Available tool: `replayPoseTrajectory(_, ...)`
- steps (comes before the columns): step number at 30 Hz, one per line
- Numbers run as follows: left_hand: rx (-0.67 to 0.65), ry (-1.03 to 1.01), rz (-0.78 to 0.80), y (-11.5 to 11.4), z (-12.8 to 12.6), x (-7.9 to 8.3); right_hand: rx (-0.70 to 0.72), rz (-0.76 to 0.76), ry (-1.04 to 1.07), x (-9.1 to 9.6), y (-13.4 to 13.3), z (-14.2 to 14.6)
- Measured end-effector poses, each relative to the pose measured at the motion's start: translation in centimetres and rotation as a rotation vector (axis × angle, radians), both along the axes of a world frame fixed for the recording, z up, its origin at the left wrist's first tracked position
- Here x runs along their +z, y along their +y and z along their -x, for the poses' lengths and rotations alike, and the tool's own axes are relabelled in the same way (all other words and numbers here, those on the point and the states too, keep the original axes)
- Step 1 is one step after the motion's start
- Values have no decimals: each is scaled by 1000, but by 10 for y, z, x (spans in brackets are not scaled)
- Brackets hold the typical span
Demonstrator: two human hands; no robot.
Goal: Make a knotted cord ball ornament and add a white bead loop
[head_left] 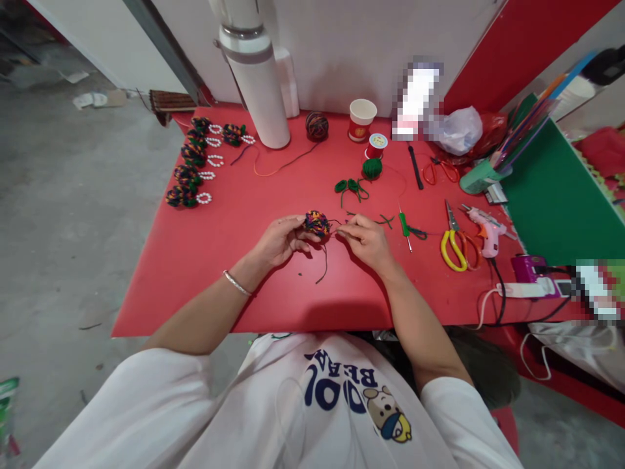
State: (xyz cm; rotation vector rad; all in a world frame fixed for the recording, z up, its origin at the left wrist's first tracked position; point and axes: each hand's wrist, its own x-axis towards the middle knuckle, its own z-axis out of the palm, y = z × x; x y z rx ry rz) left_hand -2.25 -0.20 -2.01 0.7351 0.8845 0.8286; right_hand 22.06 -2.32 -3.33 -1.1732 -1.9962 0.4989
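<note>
Centrally, over the near part of the red table [195, 267], both forearms angled inward so that the two hands almost met. The left arm came in from the lower left, a bangle [237, 283] at its wrist, and the left hand [280, 241] lay half turned up, its thumb along the upper side of a multicoloured rosette [317, 223] and its other fingers bent loosely beneath. That hand gripped the rosette at its left edge, between thumb and fingers. The right forearm rose steeply from the lower right, and the right hand [366, 242] was turned knuckles up, its fingers curled and its thumb and forefinger drawn together on a thin strand [336, 222] that led from the rosette. The fingertips stood just beside the rosette, apart from the left hand; whether they pinched anything besides the strand was too small to tell. A loose tail [325, 264] of yarn hung down below the rosette, between the wrists. To the right of the right hand lay a green-handled hook [403, 223], with yellow-and-orange scissors [455, 247] and a glue gun [489, 236] farther right.
</note>
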Motion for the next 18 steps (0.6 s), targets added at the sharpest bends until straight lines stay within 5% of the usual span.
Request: replayPoseTrajectory(18, 61, -12, 46, -1, -5, 6, 9, -68, -1, -2, 0, 2)
